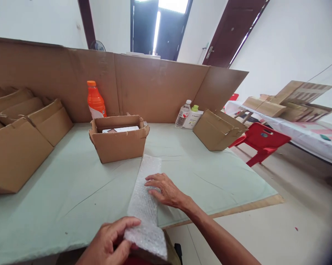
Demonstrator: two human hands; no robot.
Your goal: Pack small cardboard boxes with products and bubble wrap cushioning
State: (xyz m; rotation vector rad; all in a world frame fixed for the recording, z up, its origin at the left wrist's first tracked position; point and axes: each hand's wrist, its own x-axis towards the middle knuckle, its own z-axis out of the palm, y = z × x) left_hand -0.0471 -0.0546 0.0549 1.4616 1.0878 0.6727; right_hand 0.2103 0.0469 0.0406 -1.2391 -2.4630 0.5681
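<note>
A long strip of bubble wrap (145, 198) runs from near the small carton toward me and droops over the table's front edge. My left hand (110, 239) grips its near end between thumb and fingers; whether something lies wrapped inside that end I cannot tell. Over the strip's middle is my right hand (163, 189), palm down, fingers apart and holding nothing. Just beyond the far end of the strip stands an open cardboard box (120, 145) with a white item (124, 129) showing inside.
Several open cartons (22, 151) fill the left side. At the back are an orange bottle (96, 101), a clear bottle (183, 115), a white bottle (193, 117) and a tilted carton (215, 129), before a cardboard screen (154, 88). A red chair (265, 140) stands right of the table.
</note>
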